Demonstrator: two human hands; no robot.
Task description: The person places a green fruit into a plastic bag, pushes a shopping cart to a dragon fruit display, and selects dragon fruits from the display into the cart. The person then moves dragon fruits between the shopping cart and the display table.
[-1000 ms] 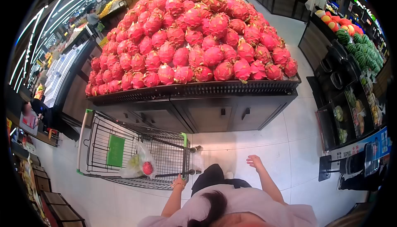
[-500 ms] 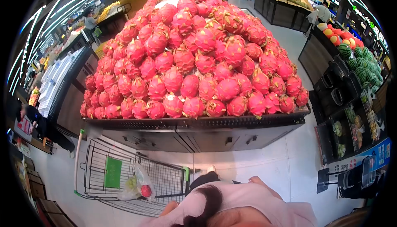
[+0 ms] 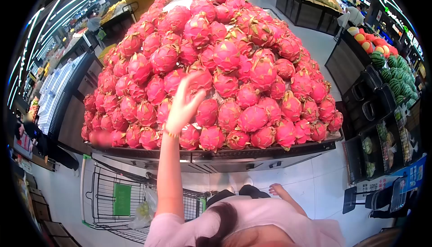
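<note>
A large heap of red dragon fruit [image 3: 252, 119] fills the display stand [image 3: 216, 155] before me. My left hand [image 3: 183, 105], with a bracelet at the wrist, is raised over the front left-middle of the heap. Its fingers are apart and slightly blurred, and nothing shows in them; whether it touches a fruit I cannot tell. Low on the right, beside my body, my right hand [image 3: 276, 189] hangs with its fingers apart and holds nothing.
A shopping cart [image 3: 121, 200] with a plastic bag [image 3: 145, 211] stands at the lower left, against the stand. To the right are black shelves [image 3: 375, 146] and watermelons [image 3: 398, 78]. A person [image 3: 353, 17] is at the back right; others are on the left.
My left hand has left the cart's edge and risen forward over the fruit. The stand fills more of the view and sits lower. My right hand shows again beside my body.
</note>
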